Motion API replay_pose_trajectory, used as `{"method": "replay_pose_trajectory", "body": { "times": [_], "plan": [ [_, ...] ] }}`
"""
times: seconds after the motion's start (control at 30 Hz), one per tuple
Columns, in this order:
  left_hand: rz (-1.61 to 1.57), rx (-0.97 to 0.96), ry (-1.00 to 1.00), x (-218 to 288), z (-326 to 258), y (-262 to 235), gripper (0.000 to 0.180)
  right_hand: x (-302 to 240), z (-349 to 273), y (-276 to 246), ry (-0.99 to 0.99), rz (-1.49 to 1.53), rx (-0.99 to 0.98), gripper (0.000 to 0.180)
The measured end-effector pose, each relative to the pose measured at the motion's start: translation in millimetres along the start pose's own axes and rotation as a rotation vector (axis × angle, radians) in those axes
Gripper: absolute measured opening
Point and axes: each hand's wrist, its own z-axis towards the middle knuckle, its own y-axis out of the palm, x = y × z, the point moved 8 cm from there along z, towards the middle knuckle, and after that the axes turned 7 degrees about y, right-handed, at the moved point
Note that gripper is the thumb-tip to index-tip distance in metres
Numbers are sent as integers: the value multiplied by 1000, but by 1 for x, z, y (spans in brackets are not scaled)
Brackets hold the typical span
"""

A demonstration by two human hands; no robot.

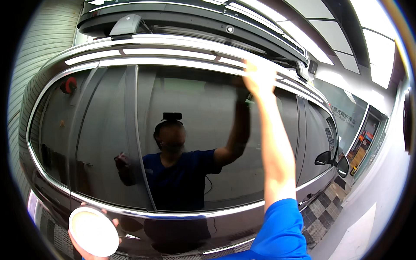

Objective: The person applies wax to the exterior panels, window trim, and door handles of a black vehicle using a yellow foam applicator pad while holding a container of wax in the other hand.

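Note:
A dark, glossy car (160, 234) stands side-on before me, with dark side windows (216, 173) framed in bright chrome trim. At the lower left my left hand (78, 249) is closed round a white round tub (93, 232), its round face turned towards me. Fingers show at the tub's edge. My right arm reaches up across the window. My right hand (260, 80) is at the upper window trim, just below the roof edge. Glare washes out its fingers, so whether it holds anything cannot be made out. My reflection shows in the glass.
Overhead, a black roof box (190, 21) rests on a rack with a grey foot (126, 26). The car's side mirror (342, 166) sticks out at the right. A ribbed shutter (41, 52) stands left, a white wall (385, 173) right. The floor has checkered tiles (323, 212).

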Motion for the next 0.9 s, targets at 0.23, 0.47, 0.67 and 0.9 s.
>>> {"method": "replay_pose_trajectory", "body": {
  "times": [0.23, 0.47, 0.67, 0.9],
  "plan": [
    [-53, -7, -166, -38, 7, 17, 73, -45, -4, -4, -108, 176, -163, 30],
    [-146, 85, -209, -42, 22, 36, 79, -122, 2, 3, 17, 63, -81, 34],
    [95, -76, -135, -26, 25, 27, 78, -131, 4, -9, -158, 150, -306, 41],
    [97, -42, -72, 41, 68, 8, 76, -82, 12, 19, 28, -135, -208, 40]
  ]
}}
